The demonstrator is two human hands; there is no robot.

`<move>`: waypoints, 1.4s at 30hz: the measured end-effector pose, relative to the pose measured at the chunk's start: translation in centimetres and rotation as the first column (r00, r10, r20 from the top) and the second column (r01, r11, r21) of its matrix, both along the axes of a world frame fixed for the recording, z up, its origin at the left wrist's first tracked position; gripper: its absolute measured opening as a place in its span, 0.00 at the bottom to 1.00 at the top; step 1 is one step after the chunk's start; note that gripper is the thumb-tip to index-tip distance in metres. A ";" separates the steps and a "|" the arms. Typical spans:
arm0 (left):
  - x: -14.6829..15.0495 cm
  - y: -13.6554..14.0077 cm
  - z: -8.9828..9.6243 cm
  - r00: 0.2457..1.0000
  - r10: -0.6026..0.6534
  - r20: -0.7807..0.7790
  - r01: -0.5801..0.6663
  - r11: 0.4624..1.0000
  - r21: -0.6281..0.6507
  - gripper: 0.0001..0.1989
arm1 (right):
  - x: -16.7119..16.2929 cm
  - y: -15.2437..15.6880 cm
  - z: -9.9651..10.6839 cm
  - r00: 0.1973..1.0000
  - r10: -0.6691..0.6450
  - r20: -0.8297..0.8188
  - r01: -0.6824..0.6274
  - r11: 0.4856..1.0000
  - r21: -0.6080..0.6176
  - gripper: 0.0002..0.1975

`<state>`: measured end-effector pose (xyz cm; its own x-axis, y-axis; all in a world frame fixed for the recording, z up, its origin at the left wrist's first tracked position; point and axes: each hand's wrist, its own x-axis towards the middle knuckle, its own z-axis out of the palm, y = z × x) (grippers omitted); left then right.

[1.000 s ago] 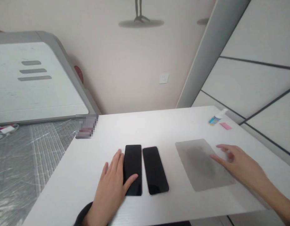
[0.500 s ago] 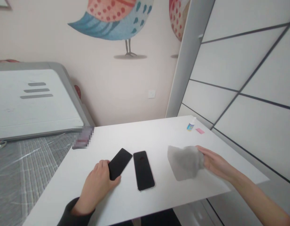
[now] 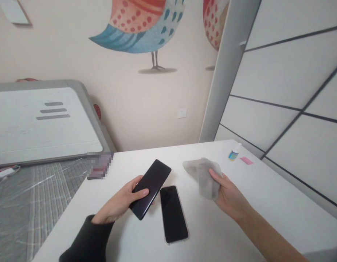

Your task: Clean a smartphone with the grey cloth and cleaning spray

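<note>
One glossy rectangular phone [image 3: 156,178], one limp cloth [image 3: 203,178]

bedroom, bird mural [image 3: 142,27], plastic-covered mattress [image 3: 46,200]

White, smooth-topped table [image 3: 212,233] against a wall. Near its middle lies a black phone [image 3: 174,214] in a clear case, screen up. Toward the far right corner stands a small white-topped bottle [image 3: 234,153], a flat pink packet [image 3: 246,161] just beside it. At the far left corner is a pixelated item [image 3: 100,165], unidentifiable.
</note>
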<state>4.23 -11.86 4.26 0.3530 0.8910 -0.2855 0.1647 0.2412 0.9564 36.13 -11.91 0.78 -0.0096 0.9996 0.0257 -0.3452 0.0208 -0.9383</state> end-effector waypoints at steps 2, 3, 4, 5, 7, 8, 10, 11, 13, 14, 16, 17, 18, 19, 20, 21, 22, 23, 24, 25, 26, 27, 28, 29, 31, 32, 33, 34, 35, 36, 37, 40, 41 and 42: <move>1.3 0.8 -0.8 0.964 -0.034 0.265 0.066 0.992 -0.112 0.30 | -1.6 1.1 0.4 0.949 -0.159 0.272 0.092 0.966 0.241 0.20; 2.0 1.1 -1.2 0.930 -0.034 0.366 0.096 0.984 -0.151 0.32 | -2.1 1.6 0.5 0.891 -0.243 0.384 0.107 0.933 0.343 0.21; 2.5 1.2 -1.7 0.895 -0.017 0.445 0.109 0.977 -0.183 0.34 | -2.6 2.1 0.6 0.830 -0.303 0.469 0.096 0.905 0.415 0.22; 3.0 1.3 -2.1 0.862 0.010 0.507 0.114 0.970 -0.213 0.35 | -3.0 2.6 0.5 0.783 -0.328 0.529 0.064 0.887 0.456 0.22; 3.8 0.9 -2.7 0.798 0.071 0.598 0.108 0.960 -0.258 0.35 | -3.7 3.5 0.2 0.741 -0.283 0.609 -0.058 0.876 0.479 0.24; 4.1 0.6 -2.9 0.768 0.093 0.634 0.107 0.957 -0.270 0.35 | -4.1 3.9 0.0 0.727 -0.247 0.641 -0.134 0.864 0.485 0.24; 4.6 0.0 -3.2 0.706 0.139 0.694 0.097 0.952 -0.290 0.32 | -4.9 4.3 -0.9 0.670 -0.207 0.713 -0.312 0.793 0.523 0.24; 4.8 -0.2 -3.3 0.674 0.170 0.719 0.079 0.951 -0.300 0.30 | -5.4 4.2 -1.5 0.620 -0.224 0.752 -0.401 0.734 0.549 0.23; 5.1 -0.4 -3.5 0.619 0.251 0.745 0.024 0.941 -0.336 0.24 | -6.4 3.5 -2.7 0.512 -0.305 0.803 -0.557 0.594 0.580 0.24; 5.1 -0.5 -3.6 0.600 0.293 0.744 0.000 0.931 -0.366 0.21 | -6.9 3.0 -3.3 0.477 -0.346 0.808 -0.615 0.525 0.588 0.25; 5.1 -0.4 -3.7 0.599 0.360 0.715 -0.022 0.900 -0.435 0.21 | -7.8 1.8 -4.4 0.483 -0.363 0.797 -0.683 0.414 0.602 0.30; 5.0 -0.3 -3.8 0.616 0.384 0.687 -0.019 0.880 -0.474 0.24 | -8.1 1.4 -4.8 0.501 -0.343 0.794 -0.706 0.368 0.605 0.32; 5.0 -0.3 -3.9 0.637 0.402 0.658 -0.018 0.861 -0.508 0.26 | -8.3 1.1 -4.9 0.512 -0.326 0.795 -0.726 0.331 0.603 0.33; 5.0 -0.3 -3.9 0.653 0.414 0.634 -0.025 0.848 -0.529 0.27 | -8.4 1.2 -4.9 0.508 -0.321 0.799 -0.740 0.311 0.596 0.32; 5.0 -0.4 -4.0 0.663 0.421 0.619 -0.035 0.843 -0.536 0.27 | -8.3 1.4 -4.7 0.489 -0.333 0.806 -0.748 0.315 0.584 0.32; 5.2 -0.4 -4.0 0.664 0.422 0.618 -0.039 0.844 -0.535 0.26 | -8.0 1.9 -4.4 0.455 -0.361 0.814 -0.746 0.344 0.570 0.32; 5.4 -0.5 -4.0 0.657 0.418 0.627 -0.031 0.846 -0.532 0.25 | -7.7 2.5 -4.0 0.412 -0.398 0.820 -0.731 0.393 0.558 0.34; 5.6 -0.6 -4.0 0.647 0.412 0.642 -0.016 0.849 -0.529 0.24 | -7.3 3.1 -3.6 0.368 -0.440 0.820 -0.704 0.444 0.554 0.37; 5.9 -0.6 -3.9 0.635 0.408 0.656 -0.002 0.850 -0.527 0.23 | -7.0 3.5 -3.3 0.330 -0.468 0.820 -0.671 0.494 0.552 0.39; 6.2 -0.7 -4.0 0.626 0.409 0.664 0.003 0.850 -0.527 0.22 | -6.9 3.8 -3.1 0.309 -0.486 0.818 -0.642 0.528 0.556 0.42; 6.4 -0.7 -4.0 0.619 0.418 0.666 -0.003 0.848 -0.529 0.22 | -6.8 3.8 -3.1 0.313 -0.490 0.814 -0.624 0.540 0.565 0.43; 6.6 -0.7 -4.1 0.613 0.433 0.661 -0.024 0.846 -0.532 0.22 | -7.0 3.6 -3.3 0.339 -0.481 0.809 -0.621 0.532 0.576 0.44; 6.7 -0.7 -4.2 0.609 0.451 0.652 -0.054 0.844 -0.534 0.21 | -7.3 3.2 -3.6 0.376 -0.465 0.801 -0.627 0.509 0.590 0.45; 6.8 -0.6 -4.4 0.606 0.470 0.642 -0.082 0.840 -0.537 0.21 | -7.7 2.6 -4.1 0.417 -0.440 0.795 -0.643 0.476 0.600 0.45; 6.7 -0.4 -4.7 0.602 0.493 0.628 -0.105 0.828 -0.550 0.22 | -8.6 1.4 -5.0 0.449 -0.406 0.796 -0.672 0.434 0.601 0.47; 6.7 -0.3 -4.8 0.600 0.496 0.628 -0.097 0.824 -0.558 0.23 | -9.0 0.9 -5.4 0.446 -0.396 0.803 -0.686 0.425 0.591 0.47; 6.5 -0.2 -4.9 0.598 0.492 0.632 -0.077 0.821 -0.566 0.25 | -9.4 0.5 -5.7 0.436 -0.389 0.812 -0.699 0.422 0.578 0.47; 6.4 -0.1 -5.0 0.598 0.485 0.637 -0.047 0.815 -0.577 0.26 | -9.6 0.2 -6.0 0.433 -0.381 0.817 -0.709 0.416 0.570 0.45; 6.3 -0.1 -4.9 0.601 0.476 0.642 -0.014 0.810 -0.587 0.28 | -9.8 0.1 -6.1 0.443 -0.373 0.815 -0.712 0.406 0.573 0.44; 6.3 0.0 -4.8 0.604 0.467 0.646 0.012 0.805 -0.593 0.30 | -9.8 0.1 -6.0 0.460 -0.367 0.809 -0.713 0.390 0.582 0.43; 6.2 0.0 -4.7 0.609 0.460 0.646 0.025 0.803 -0.595 0.30 | -9.7 0.2 -5.8 0.475 -0.364 0.801 -0.712 0.376 0.593 0.43; 6.3 -0.2 -4.3 0.617 0.432 0.658 0.003 0.835 -0.550 0.29 | -8.5 1.5 -4.6 0.459 -0.390 0.799 -0.681 0.423 0.598 0.44; 6.4 -0.3 -4.2 0.620 0.412 0.668 0.002 0.850 -0.526 0.29 | -8.0 2.1 -4.1 0.426 -0.406 0.809 -0.659 0.473 0.584 0.44; 6.5 -0.4 -4.2 0.624 0.388 0.678 0.012 0.863 -0.505 0.28 | -7.4 2.7 -3.6 0.389 -0.424 0.818 -0.632 0.524 0.572 0.44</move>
<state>10.73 -12.26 0.05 0.4543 0.8137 -0.3626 -0.6417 0.5813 0.5003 28.71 -9.26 -2.84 -0.6522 0.5087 0.5620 0.4818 0.8506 -0.2107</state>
